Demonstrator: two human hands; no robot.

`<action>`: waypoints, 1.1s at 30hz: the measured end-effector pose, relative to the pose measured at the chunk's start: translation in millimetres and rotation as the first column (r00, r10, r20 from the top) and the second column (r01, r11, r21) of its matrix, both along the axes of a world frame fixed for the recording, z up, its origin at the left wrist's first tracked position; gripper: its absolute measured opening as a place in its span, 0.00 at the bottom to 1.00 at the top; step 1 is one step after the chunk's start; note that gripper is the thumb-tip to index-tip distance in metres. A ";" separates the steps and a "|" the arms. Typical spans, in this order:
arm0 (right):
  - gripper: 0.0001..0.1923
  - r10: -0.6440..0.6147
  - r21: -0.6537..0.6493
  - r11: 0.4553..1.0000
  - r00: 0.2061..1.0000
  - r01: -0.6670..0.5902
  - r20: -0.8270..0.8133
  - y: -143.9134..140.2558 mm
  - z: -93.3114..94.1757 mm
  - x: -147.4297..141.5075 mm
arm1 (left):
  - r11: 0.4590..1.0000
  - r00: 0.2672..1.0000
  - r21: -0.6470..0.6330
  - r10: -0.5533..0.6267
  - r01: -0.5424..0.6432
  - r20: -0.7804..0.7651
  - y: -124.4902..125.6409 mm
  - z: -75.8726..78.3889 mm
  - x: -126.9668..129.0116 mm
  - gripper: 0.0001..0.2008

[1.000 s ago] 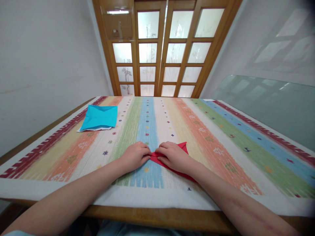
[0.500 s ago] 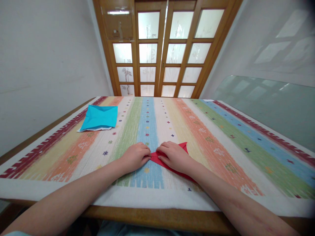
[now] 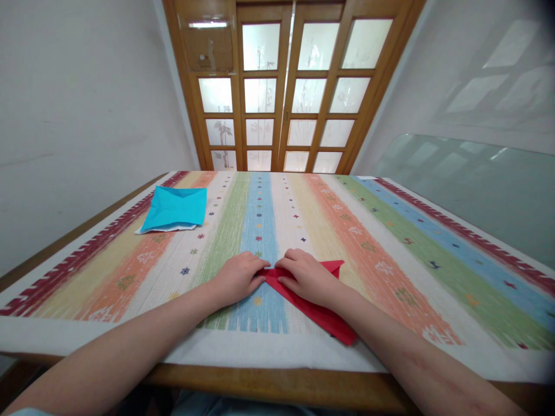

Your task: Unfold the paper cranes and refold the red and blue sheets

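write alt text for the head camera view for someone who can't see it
Two bare hands press a folded red paper flat on a striped tablecloth, the left hand at its left tip and the right hand on top. A folded blue paper lies far left, with wooden glass-paned doors beyond the table.

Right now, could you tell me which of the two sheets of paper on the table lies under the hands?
The red paper, near the table's front edge; both the left hand and right hand press on it. The blue paper lies untouched at the far left.
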State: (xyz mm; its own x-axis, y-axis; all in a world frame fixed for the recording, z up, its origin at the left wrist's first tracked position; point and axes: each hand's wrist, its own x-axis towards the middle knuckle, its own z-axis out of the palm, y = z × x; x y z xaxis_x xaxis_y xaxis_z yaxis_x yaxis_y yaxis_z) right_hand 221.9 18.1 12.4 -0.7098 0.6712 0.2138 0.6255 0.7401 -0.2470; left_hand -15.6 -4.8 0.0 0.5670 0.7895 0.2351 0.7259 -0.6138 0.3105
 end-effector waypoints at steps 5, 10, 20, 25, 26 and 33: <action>0.04 0.009 0.093 0.996 0.999 -0.013 0.046 -4.0 2.1 -3.2 | 1.000 1.000 0.005 0.007 -0.007 -0.005 1.0 1.7 1.9 0.07; 0.06 0.020 0.220 0.974 0.990 -0.051 0.140 -10.1 11.7 -5.2 | 0.999 0.999 -0.009 0.032 -0.031 0.023 1.6 1.2 3.8 0.06; 0.06 -0.102 0.292 0.956 0.961 0.024 0.258 -22.0 21.7 -7.8 | 0.995 0.997 0.087 0.055 -0.050 -0.054 -6.6 -0.7 9.1 0.05; 0.07 -0.122 0.170 0.983 0.930 0.066 0.346 -32.2 19.5 -9.7 | 0.993 0.997 0.113 -0.010 0.019 -0.075 -4.5 -4.0 5.8 0.06; 0.07 -0.117 0.144 0.987 0.931 0.071 0.347 -34.6 18.4 -10.0 | 0.992 0.997 0.119 -0.021 0.030 -0.080 -4.1 -4.5 5.0 0.07; 0.24 -0.096 0.107 0.992 0.958 0.069 0.271 -49.3 -6.6 -4.9 | 0.989 0.991 0.126 -0.059 0.074 -0.119 -5.0 -1.4 3.2 0.09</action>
